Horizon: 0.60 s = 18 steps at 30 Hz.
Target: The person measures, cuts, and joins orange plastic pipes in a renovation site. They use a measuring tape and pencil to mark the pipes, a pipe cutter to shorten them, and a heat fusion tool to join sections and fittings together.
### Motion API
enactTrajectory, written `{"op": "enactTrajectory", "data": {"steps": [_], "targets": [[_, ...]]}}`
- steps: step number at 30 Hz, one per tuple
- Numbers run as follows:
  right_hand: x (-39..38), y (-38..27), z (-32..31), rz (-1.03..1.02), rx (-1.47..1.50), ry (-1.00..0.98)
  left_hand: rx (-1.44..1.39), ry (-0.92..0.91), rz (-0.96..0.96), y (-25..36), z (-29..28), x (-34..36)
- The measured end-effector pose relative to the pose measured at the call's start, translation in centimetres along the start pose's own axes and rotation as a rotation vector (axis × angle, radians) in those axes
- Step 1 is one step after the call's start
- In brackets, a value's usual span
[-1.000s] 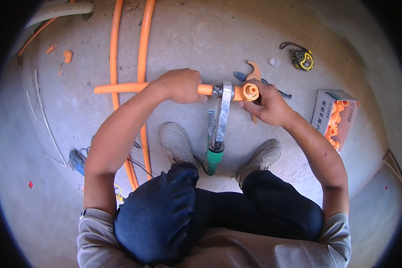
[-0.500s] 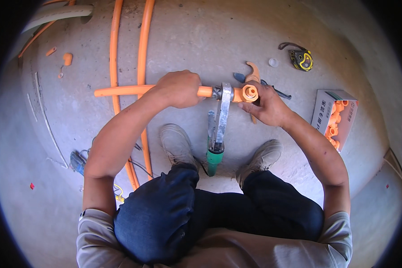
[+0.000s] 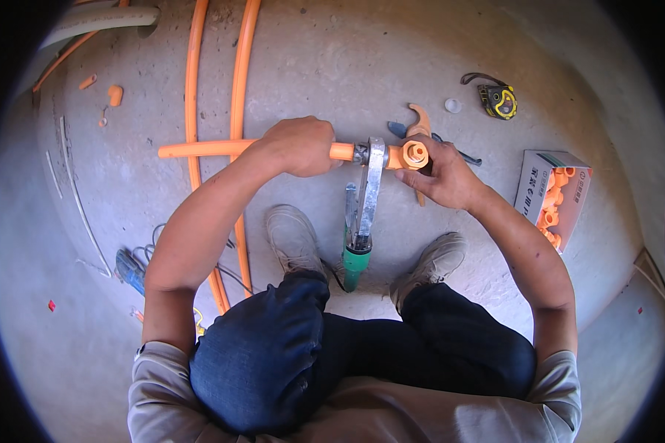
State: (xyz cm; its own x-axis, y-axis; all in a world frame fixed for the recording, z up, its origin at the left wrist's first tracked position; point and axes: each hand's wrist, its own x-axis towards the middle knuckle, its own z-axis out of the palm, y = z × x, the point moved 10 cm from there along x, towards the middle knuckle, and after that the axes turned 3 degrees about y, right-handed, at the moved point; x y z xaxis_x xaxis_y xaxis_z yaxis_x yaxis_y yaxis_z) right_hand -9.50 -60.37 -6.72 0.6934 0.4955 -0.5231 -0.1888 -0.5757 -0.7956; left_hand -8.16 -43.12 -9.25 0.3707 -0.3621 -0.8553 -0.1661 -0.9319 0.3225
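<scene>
My left hand (image 3: 301, 146) is wrapped round an orange plastic pipe (image 3: 213, 149), whose free end points left. The pipe's right end meets one side of the heated head of a pipe welding iron (image 3: 369, 196), which has a flat silver plate and a green handle (image 3: 356, 267) between my feet. On the head's other side sits an orange tee fitting (image 3: 414, 155) with a threaded opening facing up. My right hand (image 3: 447, 173) grips that fitting between thumb and fingers. Pipe, iron head and fitting lie in one line.
Orange-handled pipe cutters (image 3: 419, 118) lie just beyond my right hand. A tape measure (image 3: 499, 101) is farther right, above a carton (image 3: 528, 188) of orange fittings. Two long orange pipes (image 3: 239, 74) run under the held pipe. A blue tool (image 3: 131, 270) with a cable lies at left.
Both hands keep their grip, and pipe, iron and fitting stay together. My left elbow has shifted slightly to the right; the view has moved a little.
</scene>
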Motion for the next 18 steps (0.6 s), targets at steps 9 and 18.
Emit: {"op": "enactTrajectory", "data": {"steps": [9,18], "targets": [[0.05,0.14,-0.03,-0.04,-0.012,0.015,-0.028,0.006,-0.011,-0.01,-0.04,0.03],[0.29,0.53,0.28,0.0,-0.022,-0.026,-0.033,0.009,-0.015,-0.19,0.05,0.13]]}}
